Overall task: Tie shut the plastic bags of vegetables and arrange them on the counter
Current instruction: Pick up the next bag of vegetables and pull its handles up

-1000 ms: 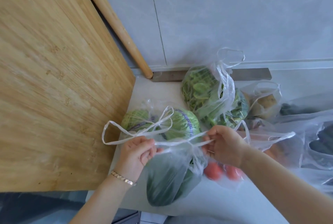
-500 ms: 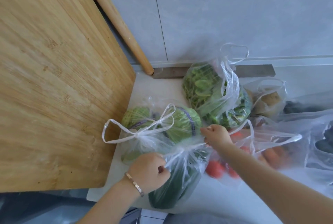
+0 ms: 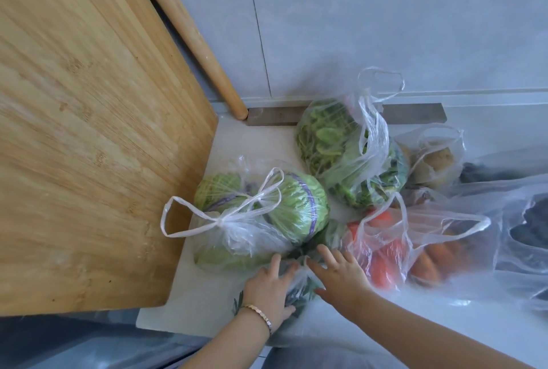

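Observation:
A clear bag of dark green vegetables lies at the counter's front edge, mostly hidden under my hands. My left hand rests on its left side with fingers spread. My right hand lies flat on its right side, fingers straight. Just behind it sits a knotted bag of cabbages. Further back stands a bag of leafy greens with its handles loose. To the right are an open bag of tomatoes and a bag of carrots.
A large bamboo board stands upright on the left, with a wooden rolling pin leaning on the tiled wall. A bag of potatoes and bags of dark vegetables fill the right. The white counter ends near my wrists.
Both hands have let go of the bag's handles and dropped onto the bag of dark green vegetables, fingers now spread flat. The view has tilted down slightly.

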Motion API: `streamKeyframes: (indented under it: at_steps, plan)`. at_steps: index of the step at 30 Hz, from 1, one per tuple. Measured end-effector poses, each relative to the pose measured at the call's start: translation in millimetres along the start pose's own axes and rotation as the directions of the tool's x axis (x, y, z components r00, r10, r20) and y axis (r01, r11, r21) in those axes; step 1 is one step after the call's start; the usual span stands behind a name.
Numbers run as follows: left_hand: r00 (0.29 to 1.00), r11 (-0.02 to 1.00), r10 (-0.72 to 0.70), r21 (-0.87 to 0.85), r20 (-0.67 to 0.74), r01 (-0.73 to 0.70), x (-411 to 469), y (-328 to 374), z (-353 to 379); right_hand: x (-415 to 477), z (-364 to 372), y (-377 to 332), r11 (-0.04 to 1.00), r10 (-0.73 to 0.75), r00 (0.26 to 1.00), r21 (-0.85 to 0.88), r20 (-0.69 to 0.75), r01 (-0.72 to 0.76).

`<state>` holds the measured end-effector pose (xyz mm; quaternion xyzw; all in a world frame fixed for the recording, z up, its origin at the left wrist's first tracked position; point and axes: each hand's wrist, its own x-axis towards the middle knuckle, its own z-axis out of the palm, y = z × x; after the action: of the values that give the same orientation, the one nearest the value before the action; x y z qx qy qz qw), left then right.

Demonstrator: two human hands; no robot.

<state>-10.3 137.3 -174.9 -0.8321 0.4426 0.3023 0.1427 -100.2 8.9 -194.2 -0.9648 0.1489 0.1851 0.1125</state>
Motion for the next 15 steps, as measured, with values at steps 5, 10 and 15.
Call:
streamKeyframes:
  at_steps: [5, 10, 15]
  plan:
    - [0.999, 0.967, -0.035, -0.253, -0.041, 0.024, -5.6, -6.8, -27.4, 2.2, -31.6, 2.5, 0.932, 0.06, 0.987, 0.345, 0.15, -0.109]
    - [0.947, 0.973, 0.058, -0.195, -0.316, -0.124, -34.9, -17.0, -85.9, 1.5, -94.1, 9.2, 0.709, 0.11, 0.985, 0.684, 0.132, -0.171]
    - [0.867, 0.986, 0.166, 0.05, -0.47, -0.162, -43.5, -23.9, -114.6, 4.7, -123.3, 13.5, 0.618, 0.2, 0.98, 0.775, 0.003, -0.129]
